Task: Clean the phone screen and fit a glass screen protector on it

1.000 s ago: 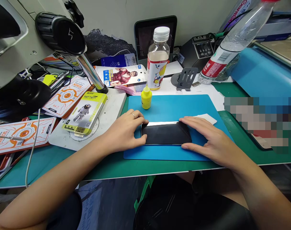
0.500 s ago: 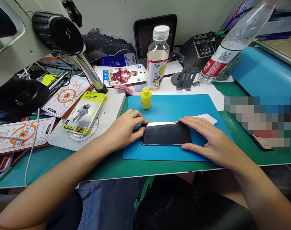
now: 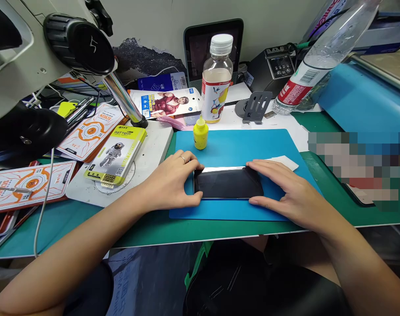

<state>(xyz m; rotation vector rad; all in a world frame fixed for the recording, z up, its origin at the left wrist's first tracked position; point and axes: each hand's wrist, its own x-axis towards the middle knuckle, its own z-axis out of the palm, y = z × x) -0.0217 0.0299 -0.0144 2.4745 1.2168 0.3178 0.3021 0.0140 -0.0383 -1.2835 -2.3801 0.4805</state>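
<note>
A smartphone point(image 3: 229, 184) with a dark screen lies flat on the blue mat point(image 3: 219, 213), its long side towards me. My left hand point(image 3: 178, 180), a ring on one finger, holds the phone's left end, fingertips at the far edge and thumb at the near edge. At the right end my right hand point(image 3: 285, 188) grips it the same way, thumb near and fingers far. A white paper-like piece point(image 3: 284, 163) sticks out behind my right fingers. Just beyond the phone stands a small yellow dropper bottle point(image 3: 200, 135).
A drink bottle point(image 3: 217, 83) and a grey phone stand point(image 3: 254, 107) stand behind the mat. Left are a battery pack point(image 3: 116, 156), orange-white screen boxes point(image 3: 91, 131) and a microscope point(image 3: 78, 44). A large clear bottle point(image 3: 318, 66) leans at the right.
My left thumb has moved from the phone's upper left corner down to its near edge. My right hand and the phone look unchanged in place.
</note>
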